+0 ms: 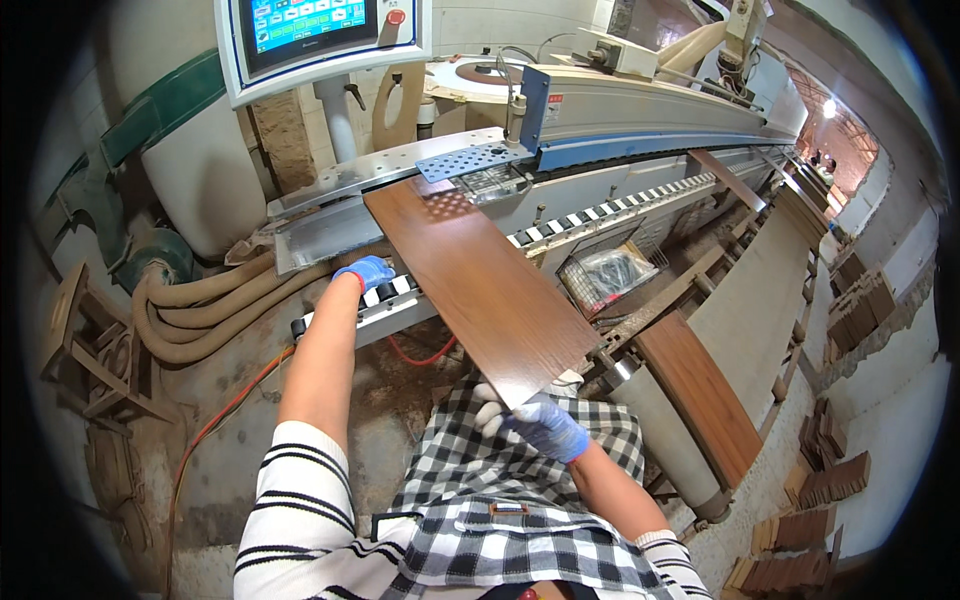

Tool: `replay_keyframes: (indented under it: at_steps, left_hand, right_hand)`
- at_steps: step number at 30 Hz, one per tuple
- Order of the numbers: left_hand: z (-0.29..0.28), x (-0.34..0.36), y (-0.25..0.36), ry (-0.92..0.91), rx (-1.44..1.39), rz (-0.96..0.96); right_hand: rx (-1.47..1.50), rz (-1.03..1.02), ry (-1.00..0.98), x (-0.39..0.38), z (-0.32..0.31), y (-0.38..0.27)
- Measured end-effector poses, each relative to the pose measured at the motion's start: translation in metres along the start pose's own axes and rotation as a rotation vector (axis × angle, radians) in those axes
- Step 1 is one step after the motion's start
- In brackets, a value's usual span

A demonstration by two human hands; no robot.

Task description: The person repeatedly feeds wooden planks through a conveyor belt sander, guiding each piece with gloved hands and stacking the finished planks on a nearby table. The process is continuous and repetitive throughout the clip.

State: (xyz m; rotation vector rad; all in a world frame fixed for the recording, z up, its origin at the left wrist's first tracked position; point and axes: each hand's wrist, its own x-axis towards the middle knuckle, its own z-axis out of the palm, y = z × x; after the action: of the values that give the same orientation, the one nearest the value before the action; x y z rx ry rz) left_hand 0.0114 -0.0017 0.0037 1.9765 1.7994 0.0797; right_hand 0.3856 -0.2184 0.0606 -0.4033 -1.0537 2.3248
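Observation:
A brown wood-grain panel (480, 285) lies slantwise across the machine's near roller rail, its far end under a blue perforated plate (470, 160). My right hand (545, 424), in a blue and white glove, grips the panel's near corner, fingers wrapped at the edge. My left hand (368, 271), in a blue glove, is at the black-and-white roller rail (388, 293), just left of the panel's long edge. Its fingers are turned away from view, so I cannot make out whether they hold anything. The panel hides part of the rail.
A control screen (310, 22) with a red button stands at the far left. The long machine (640, 110) runs away to the right. Another brown panel (700, 395) lies on the roller conveyor (675, 450) at right. Thick hoses (205, 320) and a wooden stool (95, 350) are at left.

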Motion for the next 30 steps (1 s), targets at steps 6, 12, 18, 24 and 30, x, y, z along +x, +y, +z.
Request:
replay_keyframes:
  at_steps: [6,12,18,24,30]
  left_hand:
    - [-0.001,0.000,0.005,-0.044,-0.035,-0.088]
    - [0.001,-0.001,0.003,0.024,0.023,-0.020]
    - [0.001,-0.002,0.002,0.058,-0.023,-0.005]
    - [-0.013,-0.013,0.025,-0.055,0.025,-0.053]
    - [-0.005,-0.003,0.007,-0.053,0.025,-0.071]
  right_hand:
    - [-0.382,0.042,0.022,0.021,0.009,0.010]
    - [-0.396,-0.005,0.170,0.013,-0.003,0.018]
    - [-0.270,-0.191,0.455,0.004,-0.018,0.015]
    - [-0.301,-0.311,0.655,-0.013,-0.061,0.001]
    - [-0.124,-0.379,0.880,-0.022,-0.094,-0.027]
